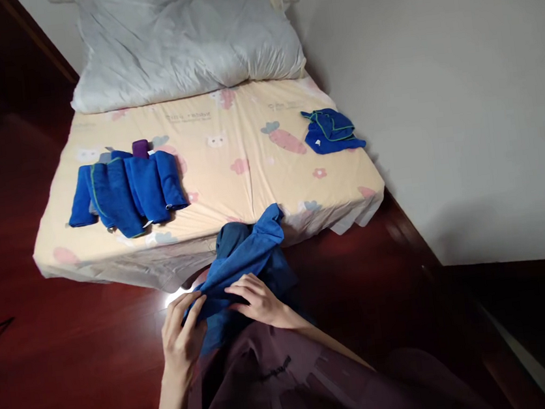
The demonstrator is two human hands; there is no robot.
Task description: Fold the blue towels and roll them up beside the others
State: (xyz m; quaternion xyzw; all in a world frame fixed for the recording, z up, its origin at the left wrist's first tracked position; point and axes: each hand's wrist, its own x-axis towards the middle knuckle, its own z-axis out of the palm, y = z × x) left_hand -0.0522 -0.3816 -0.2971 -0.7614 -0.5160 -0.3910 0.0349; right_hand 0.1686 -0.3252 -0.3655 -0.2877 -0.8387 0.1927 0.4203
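The left hand [184, 326] and right hand [257, 301] pinched and partly hid one blue cloth [244, 257]; on the bed [226, 190], at least four blue rolls [146, 187] overlapped, exact count unclear.

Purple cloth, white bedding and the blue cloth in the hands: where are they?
Purple cloth [140, 148], head view: visible end.
White bedding [188, 46], head view: middle.
Held blue cloth [242, 259], head view: middle stretch.

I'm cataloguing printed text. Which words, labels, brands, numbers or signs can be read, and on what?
"Cute rabbit", probably: sheet, middle; smaller line beneath unreadable.
"Cute", probably: sheet, right; the rest too blurred.
Sheet, left: faint lettering, unreadable.
Garment: dark lettering, unreadable.
White tag, rightmost cloth: too small to read.
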